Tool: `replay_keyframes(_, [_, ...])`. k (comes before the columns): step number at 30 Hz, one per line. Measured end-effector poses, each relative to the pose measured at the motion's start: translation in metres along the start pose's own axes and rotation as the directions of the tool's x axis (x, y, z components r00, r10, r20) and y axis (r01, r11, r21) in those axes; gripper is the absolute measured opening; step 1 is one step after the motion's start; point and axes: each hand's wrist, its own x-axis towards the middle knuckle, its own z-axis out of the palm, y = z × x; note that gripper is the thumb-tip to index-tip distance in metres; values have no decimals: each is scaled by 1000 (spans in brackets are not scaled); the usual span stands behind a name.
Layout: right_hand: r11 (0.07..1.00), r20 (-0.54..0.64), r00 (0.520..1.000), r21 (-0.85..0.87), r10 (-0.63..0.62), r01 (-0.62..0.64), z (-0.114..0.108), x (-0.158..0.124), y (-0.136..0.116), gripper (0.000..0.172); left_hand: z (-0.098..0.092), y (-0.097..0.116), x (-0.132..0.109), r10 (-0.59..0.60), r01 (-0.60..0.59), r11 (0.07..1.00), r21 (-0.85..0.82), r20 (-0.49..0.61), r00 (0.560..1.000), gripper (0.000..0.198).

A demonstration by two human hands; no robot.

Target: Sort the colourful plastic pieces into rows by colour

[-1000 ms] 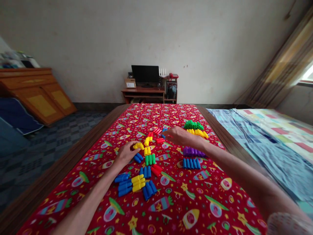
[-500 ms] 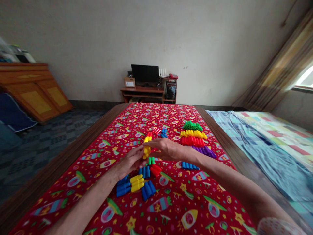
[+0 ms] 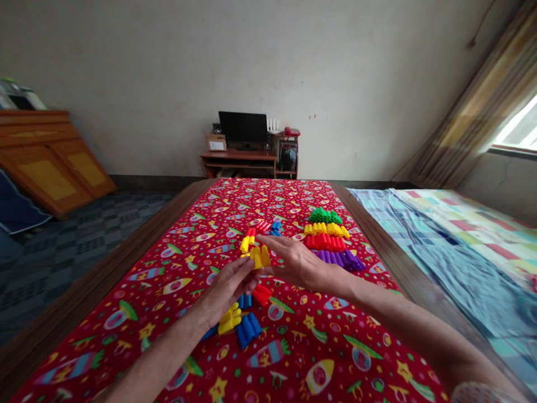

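Observation:
Several yellow bullet-shaped plastic blocks [image 3: 260, 257] sit side by side between my two hands, raised over the red patterned cloth. My left hand [image 3: 229, 282] is closed on their left end, thumb on top. From the right, my right hand [image 3: 293, 260] reaches around them with long straight fingers above and its thumb below. Just beyond lie red-and-yellow blocks [image 3: 248, 239]. Nearer to me are red blocks [image 3: 262, 295], yellow blocks [image 3: 230, 320] and blue blocks [image 3: 249, 330], partly covered by my left hand.
Sorted rows stand at the right: green blocks [image 3: 325, 216], yellow blocks [image 3: 326, 229], red blocks [image 3: 325, 242] and purple blocks [image 3: 339, 258]. Small blue blocks [image 3: 276, 228] lie farther back. A desk with a monitor [image 3: 243, 129] is by the wall; a bed [image 3: 419, 240] lies right.
The yellow blocks have turned between my hands and now show their sides. My left hand has shifted slightly, covering more of the blocks below. The view has swung a little right.

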Motion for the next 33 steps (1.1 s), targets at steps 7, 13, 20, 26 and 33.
replay_keyframes(7, [982, 30, 986, -92, -161, 164, -5, -1, -1, 29, 2, -5, -1, -19, 19, 1000, -3, 12, 1000, 44])
replay_keyframes(13, [963, -195, 944, 9, 266, -269, -68, -32, 86, 52, -7, 0, 1, 98, -91, 977, 194, -27, 995, 43])
replay_keyframes(20, [848, -181, 861, -166, 476, -504, -100, -85, 188, 52, -24, -13, 15, 98, -91, 959, 269, -14, 995, 35])
replay_keyframes(26, [846, -66, 865, -186, 497, -500, -85, -85, 195, 50, -23, -14, 13, 73, -64, 950, 306, -18, 997, 34])
replay_keyframes(33, [812, 9, 833, -230, 553, -537, -85, -81, 190, 47, -22, -9, 13, 52, -41, 949, 312, -25, 998, 33])
